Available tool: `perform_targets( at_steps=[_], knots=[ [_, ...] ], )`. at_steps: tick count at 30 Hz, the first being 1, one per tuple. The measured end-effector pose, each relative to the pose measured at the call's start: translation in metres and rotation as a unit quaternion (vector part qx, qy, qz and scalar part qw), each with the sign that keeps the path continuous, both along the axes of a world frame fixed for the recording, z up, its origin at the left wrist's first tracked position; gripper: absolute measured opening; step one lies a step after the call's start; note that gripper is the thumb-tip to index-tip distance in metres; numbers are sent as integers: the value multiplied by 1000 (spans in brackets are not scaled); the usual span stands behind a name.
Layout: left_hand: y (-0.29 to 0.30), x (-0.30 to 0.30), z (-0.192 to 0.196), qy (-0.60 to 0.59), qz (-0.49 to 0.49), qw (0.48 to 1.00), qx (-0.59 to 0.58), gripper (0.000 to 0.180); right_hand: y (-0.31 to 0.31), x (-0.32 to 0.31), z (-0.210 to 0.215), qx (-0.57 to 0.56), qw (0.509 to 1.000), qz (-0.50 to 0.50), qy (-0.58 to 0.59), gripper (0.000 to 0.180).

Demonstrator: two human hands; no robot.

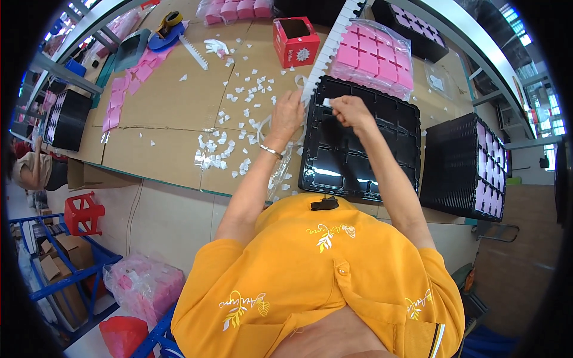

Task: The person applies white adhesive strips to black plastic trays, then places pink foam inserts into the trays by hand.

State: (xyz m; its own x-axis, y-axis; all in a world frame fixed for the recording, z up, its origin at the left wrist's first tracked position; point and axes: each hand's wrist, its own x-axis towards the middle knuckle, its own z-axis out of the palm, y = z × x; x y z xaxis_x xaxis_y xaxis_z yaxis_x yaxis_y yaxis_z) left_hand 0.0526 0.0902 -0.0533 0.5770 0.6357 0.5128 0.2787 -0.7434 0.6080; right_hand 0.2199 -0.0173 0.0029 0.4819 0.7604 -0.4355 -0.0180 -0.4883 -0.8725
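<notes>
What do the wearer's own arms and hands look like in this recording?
Both the left hand and the right hand are ungloved. A thin silvery bracelet circles the left wrist; the right wrist shows nothing worn. The forearms are bare below the yellow-orange sleeves of a shirt decorated with white and yellow leaf motifs.

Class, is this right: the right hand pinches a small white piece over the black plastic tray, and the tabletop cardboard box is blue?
No: the head view shows the tabletop cardboard box is red, not blue. The right hand does pinch a small white piece over the black plastic tray.
</notes>
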Motion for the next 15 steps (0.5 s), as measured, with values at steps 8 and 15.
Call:
perform_targets(
  at_steps=[8, 15],
  knots=[
    [10, 0, -13, -150, -114, 878, -441, 23, 43, 66, -54, -83, 920, 121, -364, 30],
    [-7, -7, 19, -166, -159, 831, -507, 23, 45, 33, -32, -181, 857, 43, -480, 42]
  ],
)
